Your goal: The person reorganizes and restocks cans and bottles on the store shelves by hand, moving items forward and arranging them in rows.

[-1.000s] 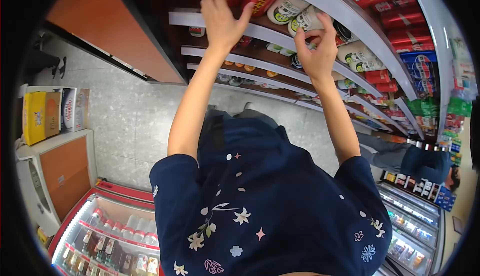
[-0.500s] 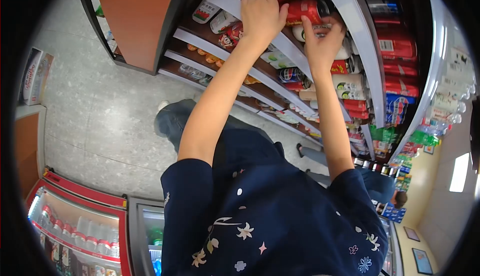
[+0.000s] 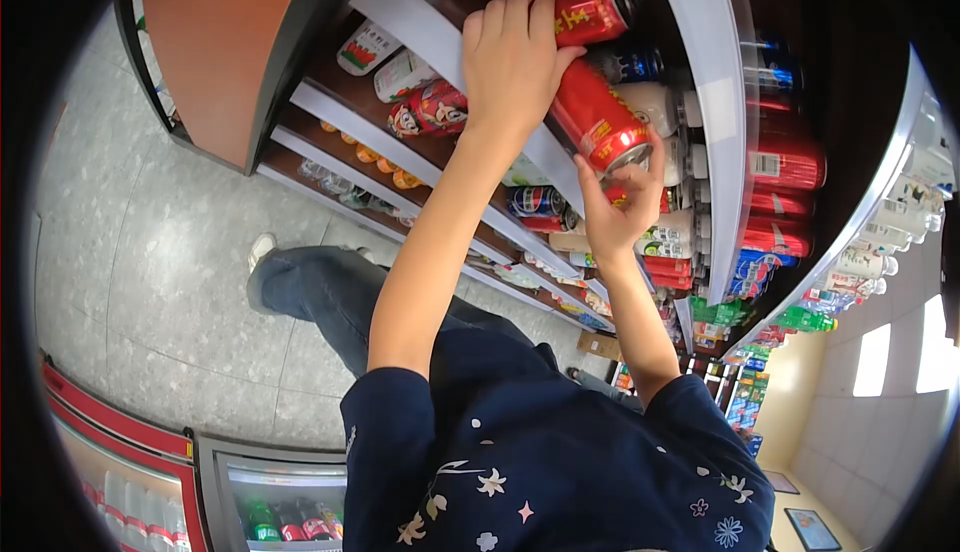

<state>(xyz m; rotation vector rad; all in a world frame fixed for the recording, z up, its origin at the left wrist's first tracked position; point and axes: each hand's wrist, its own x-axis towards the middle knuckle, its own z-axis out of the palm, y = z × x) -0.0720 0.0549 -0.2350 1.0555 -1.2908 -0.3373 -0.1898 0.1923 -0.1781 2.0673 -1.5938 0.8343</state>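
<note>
A: In the head view, which containers do you see, and what is in them?

B: The shelf (image 3: 405,17) carries drinks. An upper red can (image 3: 595,14) lies there, and near it are a blue can (image 3: 632,64) and a pale container (image 3: 652,107). The tier below has white cans (image 3: 367,49) with red print and, beside them, a red can with cartoon faces (image 3: 427,110). At the bottom left, the red-framed cooler (image 3: 115,424) contains clear bottles (image 3: 132,507); the grey-framed cooler (image 3: 212,482) contains green and dark bottles (image 3: 262,520).

A: How are the hands posed?

B: The left hand (image 3: 510,62) reaches up over the shelf edge, with its back to the camera. Its fingers lie close together at the left part of the upper red can, and the thumb is spread to the right. Whether it grips a can, I cannot tell. The right hand (image 3: 625,202) is lower and has hold of the lower red can (image 3: 598,112): thumb on one side, forefinger on the other, parted just enough to go around its silver end.

A: Where is this lower can, and which way does it point?

B: It is at the front of the shelf, between the two hands, and tilted. Its long axis runs from the left thumb down to the right; the silver end points towards the right palm. The upper red can lies more level, its dark end to the right.
</note>
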